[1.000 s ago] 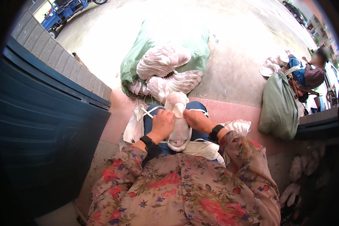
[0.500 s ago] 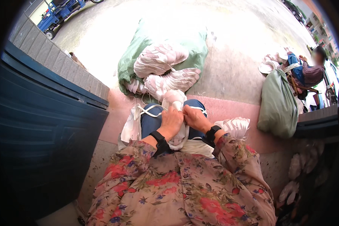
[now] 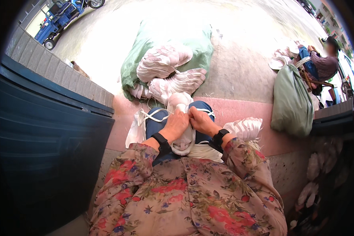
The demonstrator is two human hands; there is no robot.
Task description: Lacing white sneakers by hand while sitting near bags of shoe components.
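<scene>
A white and pale pink shoe upper [image 3: 179, 100] lies lengthwise across my lap, between my knees. My left hand [image 3: 177, 124] is closed on its left side, with the fingers curled over the opening. My right hand [image 3: 202, 120] pinches at the upper's right edge, touching the left fingertips; what sits in that pinch is hidden. A white lace [image 3: 152, 117] loops out to the left over my blue trouser leg. Another white strip [image 3: 207, 112] crosses the right knee. White pieces [image 3: 135, 129] hang beside my left knee.
Ahead stands a green sack [image 3: 130, 65] with stacked uppers [image 3: 161, 62] on it. Another stack [image 3: 244, 128] lies by my right knee. A tied green sack [image 3: 291, 104] is farther right, near a seated person [image 3: 322, 65]. A dark blue door [image 3: 51, 145] closes the left side.
The view has shifted slightly. Both hands stay at the upper; the right fingers are drawn in a little closer against the left ones.
</scene>
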